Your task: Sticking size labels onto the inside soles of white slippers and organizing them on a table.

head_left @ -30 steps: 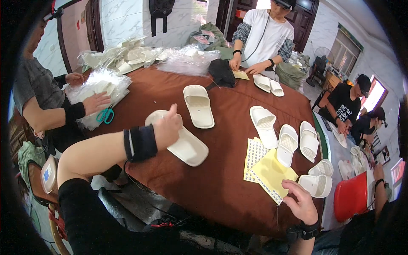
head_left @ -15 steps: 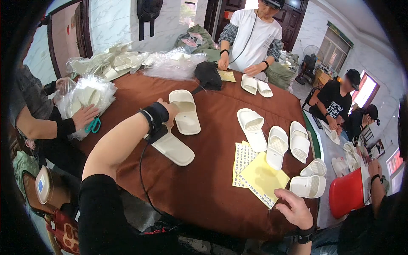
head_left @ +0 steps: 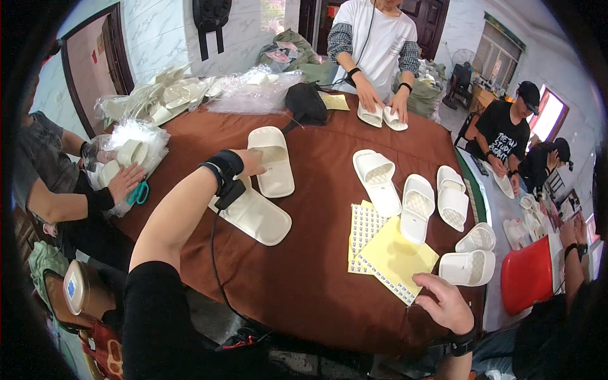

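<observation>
Marble-patterned wall across the upper left, brown cloth-covered surface through the centre; from where I stand, a co-worker in a white top is at upper centre over a pair of slippers. Wearer's left hand, left of centre, lies over the upper slipper, fingertips just below its strap. Lower slipper sits just beside it, toward the lower left, strap end hidden behind the black wrist device. Left grip: cannot tell whether it grasps or only rests, the fingers being partly covered by the hand. Right hand, lower right: grip released, thumb and fingers parted, near the lower corner of a yellow sheet bordered with small printed labels; contact uncertain. Under that sheet, a second label sheet; touching or just above them, a row of three slippers, and a further pair right of the sheet. Step in hand, by my reading: positioning or steadying the upper slipper, labels kept within reach. Moving that slipper would call for a light hold on its edge, clear of its neighbour; taking a label would call for a fine fingertip pinch, sheet kept flat.
</observation>
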Action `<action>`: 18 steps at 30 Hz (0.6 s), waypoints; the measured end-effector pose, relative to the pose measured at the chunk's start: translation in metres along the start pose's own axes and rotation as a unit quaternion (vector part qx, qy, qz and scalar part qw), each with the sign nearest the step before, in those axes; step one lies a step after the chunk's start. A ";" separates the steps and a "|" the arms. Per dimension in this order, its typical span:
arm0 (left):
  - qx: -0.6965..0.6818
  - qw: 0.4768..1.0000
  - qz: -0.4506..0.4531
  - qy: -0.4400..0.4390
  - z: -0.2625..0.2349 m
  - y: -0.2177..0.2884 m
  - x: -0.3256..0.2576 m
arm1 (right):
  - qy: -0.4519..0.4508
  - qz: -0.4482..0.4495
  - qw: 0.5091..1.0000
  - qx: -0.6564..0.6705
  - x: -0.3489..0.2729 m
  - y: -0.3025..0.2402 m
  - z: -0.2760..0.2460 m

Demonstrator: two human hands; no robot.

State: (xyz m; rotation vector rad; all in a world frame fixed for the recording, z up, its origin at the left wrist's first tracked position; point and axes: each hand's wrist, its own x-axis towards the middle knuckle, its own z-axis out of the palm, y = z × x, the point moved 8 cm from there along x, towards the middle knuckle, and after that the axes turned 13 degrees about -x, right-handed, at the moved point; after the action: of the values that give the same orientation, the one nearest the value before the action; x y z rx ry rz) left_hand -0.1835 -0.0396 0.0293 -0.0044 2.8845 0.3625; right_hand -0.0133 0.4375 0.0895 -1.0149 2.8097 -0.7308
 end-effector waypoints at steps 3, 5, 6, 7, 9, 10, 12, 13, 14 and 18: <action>-0.007 1.000 -0.019 -0.013 0.005 -0.007 0.009 | -0.001 -0.008 1.000 0.005 -0.001 0.000 0.002; -0.008 0.999 -0.004 -0.037 0.010 -0.009 0.016 | -0.002 -0.010 1.000 0.000 -0.002 0.001 0.004; -0.007 0.999 -0.004 -0.037 0.011 -0.012 0.019 | -0.004 -0.013 1.000 -0.006 -0.003 0.002 0.004; -0.008 1.000 -0.004 -0.030 0.011 -0.013 0.020 | -0.004 -0.012 1.000 -0.005 -0.004 0.003 0.004; -0.008 1.000 -0.008 -0.023 0.013 -0.017 0.020 | 0.001 -0.005 1.000 0.000 -0.007 0.004 0.001; -0.018 1.000 0.001 -0.012 0.009 -0.011 0.016 | 0.000 -0.003 1.000 0.002 -0.009 0.005 0.000; -0.026 1.000 0.005 -0.004 0.003 -0.003 0.006 | -0.003 0.018 1.000 0.016 -0.012 0.011 -0.002; -0.034 0.999 0.020 -0.007 0.000 0.004 0.001 | -0.005 0.017 1.000 0.019 -0.013 0.012 -0.002; -0.043 0.998 0.037 -0.012 -0.005 0.020 -0.006 | -0.004 0.022 1.000 0.020 -0.015 0.016 -0.002; 0.003 0.999 -0.006 -0.037 -0.012 0.067 -0.039 | 0.008 0.029 0.999 0.019 -0.021 0.026 -0.004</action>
State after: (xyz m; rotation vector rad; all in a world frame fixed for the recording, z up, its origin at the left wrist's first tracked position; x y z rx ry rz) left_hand -0.1502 0.0212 0.0656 -0.0061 2.8110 0.3456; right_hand -0.0132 0.4698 0.0795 -0.9226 2.8141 -0.7854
